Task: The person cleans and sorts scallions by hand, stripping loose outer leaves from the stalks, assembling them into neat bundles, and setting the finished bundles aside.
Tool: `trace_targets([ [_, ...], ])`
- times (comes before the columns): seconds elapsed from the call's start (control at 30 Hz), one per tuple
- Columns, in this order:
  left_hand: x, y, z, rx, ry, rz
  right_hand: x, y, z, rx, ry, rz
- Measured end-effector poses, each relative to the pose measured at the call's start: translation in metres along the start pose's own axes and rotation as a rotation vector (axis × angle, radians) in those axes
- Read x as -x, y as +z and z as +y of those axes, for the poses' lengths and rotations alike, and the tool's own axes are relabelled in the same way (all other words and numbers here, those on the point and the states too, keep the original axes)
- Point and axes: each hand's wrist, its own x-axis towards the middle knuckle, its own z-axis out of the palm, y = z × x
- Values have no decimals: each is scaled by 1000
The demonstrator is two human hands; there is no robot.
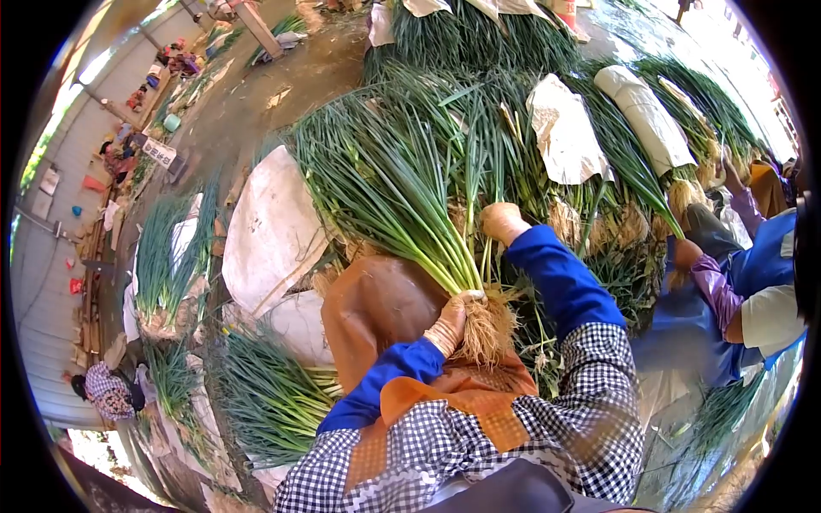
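Note:
My left hand (449, 323) is wrapped round the lower stems of a thick bunch of scallions (432, 244), just above its tangled pale roots (486, 332). The long green leaves fan out up and to the left, over the brown apron on my lap. Farther forward, my right hand (503, 222) is closed round thin scallion stalks (487, 258) beside the bunch; its fingertips are partly hidden. More scallions (505, 128) lie in a heap just beyond both hands.
White sacks (274, 231) lie at my left, with another scallion pile (274, 393) near my hip. Pale cloths (564, 132) cover parts of the heap ahead. On the right, a co-worker's hand (687, 254) touches scallions. Other people sit along the far left wall.

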Motion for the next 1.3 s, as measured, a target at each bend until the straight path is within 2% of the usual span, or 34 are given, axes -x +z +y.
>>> trace_targets([
  [0.03,9,5,5,-25,31,-9,3,-12,7,-71,-87,80],
  [0.1,13,-4,14,-18,23,-80,2,-50,35,-178,7,129],
  [0.13,28,5,24,-41,10,-62,34,-71,50,-290,-9,365],
  [0.2,17,-44,32,-212,99,-192,19,-49,138,-1116,-301,727],
  [0.23,30,-44,39,-165,66,-190,30,-50,175,-1240,-51,793],
  [0.27,43,-44,47,-117,34,-187,74,-58,175,-1563,85,1031],
  [0.3,56,-44,54,-69,2,-182,89,-43,209,-1493,199,1184],
  [0.33,82,-22,65,-25,18,-89,121,-31,225,-1546,238,1202],
  [0.4,107,-23,81,-9,70,-95,113,65,316,-1429,390,1430],
  [0.43,129,-12,87,25,116,-93,124,81,297,-801,591,939],
  [0.47,131,-27,93,155,99,-84,135,96,277,-105,595,579],
  [0.53,135,-43,99,231,135,-66,181,62,127,-71,330,27],
  [0.57,137,-47,101,226,162,-62,193,78,96,-264,254,-136],
  [0.6,138,-47,102,212,186,-62,195,108,88,-417,178,-182],
  [0.67,133,-41,101,192,198,-84,189,151,90,-785,27,0],
  [0.7,129,-36,98,175,199,-102,192,152,90,-1091,56,96],
  [0.73,123,-30,96,156,195,-120,195,153,89,-1727,349,113],
  [0.83,108,-6,87,86,171,-196,218,111,113,-1835,337,480],
  [0.9,97,13,77,39,149,-261,203,127,174,-2318,14,614],
  [0.93,91,23,70,18,139,-297,218,111,189,-2382,-178,696],
  [1.07,71,58,43,-47,102,-410,273,49,201,-2408,-404,998],
  [1.13,62,68,26,-62,74,-447,293,58,199,-2356,-295,1078],
  [1.23,39,56,-6,53,-56,-437,310,122,185,-2274,83,1087],
  [1.3,52,63,-15,44,-119,-420,323,160,170,-2232,277,1066],
])
